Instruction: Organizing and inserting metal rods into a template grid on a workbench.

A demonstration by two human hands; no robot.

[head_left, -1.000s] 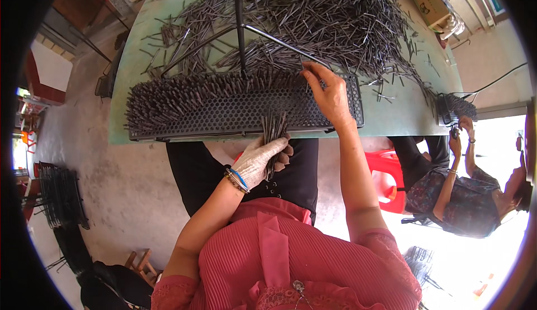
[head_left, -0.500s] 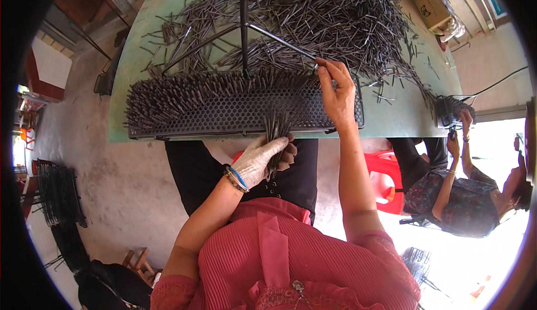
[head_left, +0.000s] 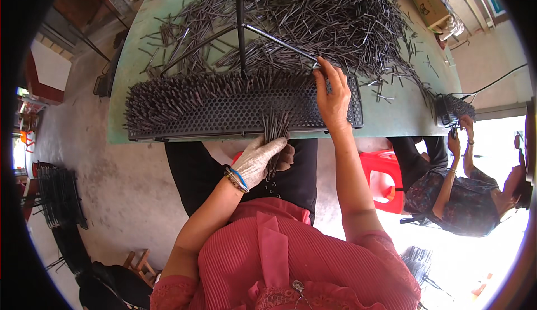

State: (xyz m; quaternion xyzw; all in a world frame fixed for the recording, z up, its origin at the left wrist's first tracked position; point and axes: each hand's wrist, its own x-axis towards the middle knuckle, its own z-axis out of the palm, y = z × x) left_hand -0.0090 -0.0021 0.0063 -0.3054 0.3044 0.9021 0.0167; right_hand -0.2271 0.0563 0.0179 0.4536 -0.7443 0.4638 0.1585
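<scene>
On the near edge of the table lies a long black perforated panel [head_left: 224,114], its left and far rows of holes filled with upright dark strips [head_left: 168,100]. My left hand [head_left: 258,162], in a pale glove, is closed round a bundle of thin dark strips [head_left: 275,125] just in front of the panel. My bare right hand [head_left: 335,97] is over the panel's right part, thumb and fingertips drawn together near its far edge. Whatever they pinch is too small to make out. A dark metal rod [head_left: 241,25] with slanting braces rises behind the panel.
A large heap of loose dark strips [head_left: 341,19] covers the far part of the green table [head_left: 131,58]. A cardboard box [head_left: 430,8] stands at the far right. To the right, a person [head_left: 456,198] works at another bristled piece [head_left: 454,110]. Red stool [head_left: 383,178] beside me.
My right hand has shifted slightly, its fingertips staying near the panel's far edge. The left hand keeps the bundle in nearly the same place.
</scene>
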